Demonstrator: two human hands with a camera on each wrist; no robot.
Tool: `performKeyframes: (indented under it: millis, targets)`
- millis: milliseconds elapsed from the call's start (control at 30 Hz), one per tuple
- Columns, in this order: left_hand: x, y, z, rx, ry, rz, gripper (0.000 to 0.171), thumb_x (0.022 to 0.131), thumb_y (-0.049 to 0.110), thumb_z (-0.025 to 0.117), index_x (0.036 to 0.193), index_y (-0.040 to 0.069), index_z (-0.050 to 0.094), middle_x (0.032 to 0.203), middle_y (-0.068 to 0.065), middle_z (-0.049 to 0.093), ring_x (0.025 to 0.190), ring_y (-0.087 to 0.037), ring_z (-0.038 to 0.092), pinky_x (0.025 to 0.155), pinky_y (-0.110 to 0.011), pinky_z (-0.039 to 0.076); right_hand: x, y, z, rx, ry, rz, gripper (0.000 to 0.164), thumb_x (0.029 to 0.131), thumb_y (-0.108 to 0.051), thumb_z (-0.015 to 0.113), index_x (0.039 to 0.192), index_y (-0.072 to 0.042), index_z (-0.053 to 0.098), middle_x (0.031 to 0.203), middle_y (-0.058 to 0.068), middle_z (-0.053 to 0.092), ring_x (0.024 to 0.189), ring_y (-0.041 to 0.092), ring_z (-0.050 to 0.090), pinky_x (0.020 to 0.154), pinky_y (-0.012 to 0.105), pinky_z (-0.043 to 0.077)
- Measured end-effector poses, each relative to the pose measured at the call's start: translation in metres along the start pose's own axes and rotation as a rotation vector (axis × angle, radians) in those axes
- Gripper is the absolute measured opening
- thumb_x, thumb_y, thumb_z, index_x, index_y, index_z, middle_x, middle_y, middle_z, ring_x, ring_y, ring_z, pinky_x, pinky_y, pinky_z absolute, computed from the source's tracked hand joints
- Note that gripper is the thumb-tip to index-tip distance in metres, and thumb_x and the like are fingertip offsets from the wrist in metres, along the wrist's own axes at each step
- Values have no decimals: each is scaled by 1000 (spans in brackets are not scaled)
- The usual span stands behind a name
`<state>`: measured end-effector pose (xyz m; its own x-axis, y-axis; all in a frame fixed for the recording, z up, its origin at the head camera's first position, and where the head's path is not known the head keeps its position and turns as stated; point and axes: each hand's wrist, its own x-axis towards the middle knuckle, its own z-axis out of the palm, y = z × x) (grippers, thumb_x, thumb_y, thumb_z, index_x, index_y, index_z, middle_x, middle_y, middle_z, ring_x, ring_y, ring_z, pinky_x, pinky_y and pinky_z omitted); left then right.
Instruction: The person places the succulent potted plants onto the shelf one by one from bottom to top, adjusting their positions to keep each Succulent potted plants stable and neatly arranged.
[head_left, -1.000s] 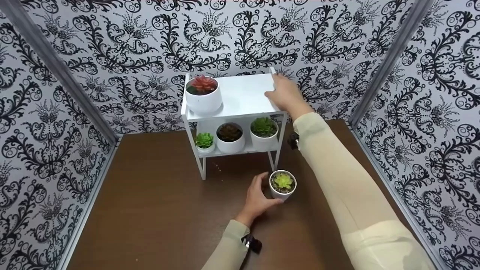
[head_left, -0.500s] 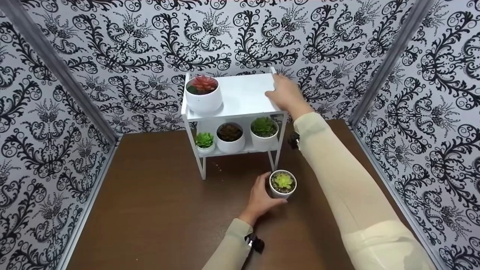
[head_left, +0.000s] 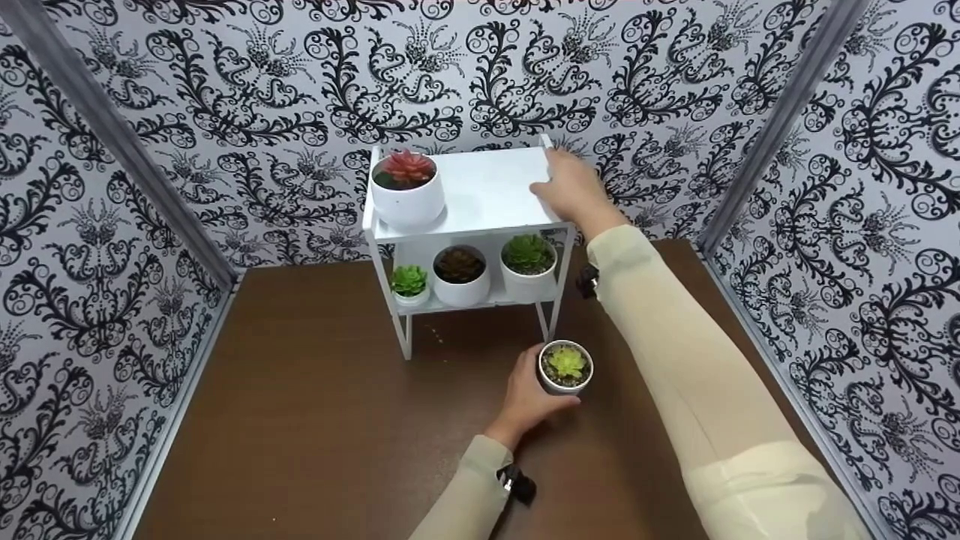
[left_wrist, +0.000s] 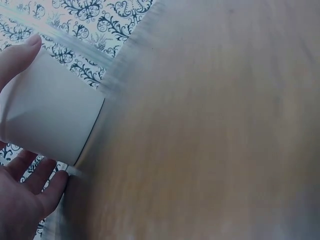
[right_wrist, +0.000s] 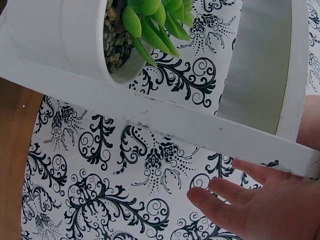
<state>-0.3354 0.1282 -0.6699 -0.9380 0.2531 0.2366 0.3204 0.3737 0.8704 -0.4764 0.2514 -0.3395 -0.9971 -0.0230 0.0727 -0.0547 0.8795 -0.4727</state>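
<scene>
My left hand (head_left: 526,396) curves round a white pot with a yellow-green succulent (head_left: 565,364), which stands on the table in front of the shelf's right leg. In the left wrist view, the thumb lies on one side of the white pot (left_wrist: 52,107) and the fingers (left_wrist: 52,192) lie along the other. Up at the right end of the white two-tier shelf (head_left: 495,187), my right hand (head_left: 574,187) grips the side, thumb over the top board. The right wrist view has its fingers (right_wrist: 220,205) extending past the white rail (right_wrist: 165,116).
A potted red succulent (head_left: 409,191) occupies the top tier's left end. On the lower tier stand a small bright green succulent (head_left: 409,283), a dark brown one (head_left: 460,276) and a green one (head_left: 528,266). Patterned walls (head_left: 247,112) enclose the brown table (head_left: 315,420).
My left hand has moved slightly right and closed further round the pot, its thumb reaching along the front. The right hand and the shelf have stayed still.
</scene>
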Motion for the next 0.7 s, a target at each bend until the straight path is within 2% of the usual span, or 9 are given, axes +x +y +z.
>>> performKeyframes:
  millis: [467,700]
  targets:
    - [5,0,6,-3,-15,-15,110,58,34,103,152,14,50,140,-3,63,129,-21,61,113,-40,50,-3,-1,-2,31,4,-1,79,106,-33,61,169,-5,23,177,17,22,164,38,22,134,50,17]
    - [5,1,10,-7,17,-5,107,57,32,104,150,14,53,140,-4,64,129,-22,62,113,-41,50,-2,-2,0,45,0,9,80,106,-33,62,169,-6,22,177,16,21,165,37,20,135,49,16]
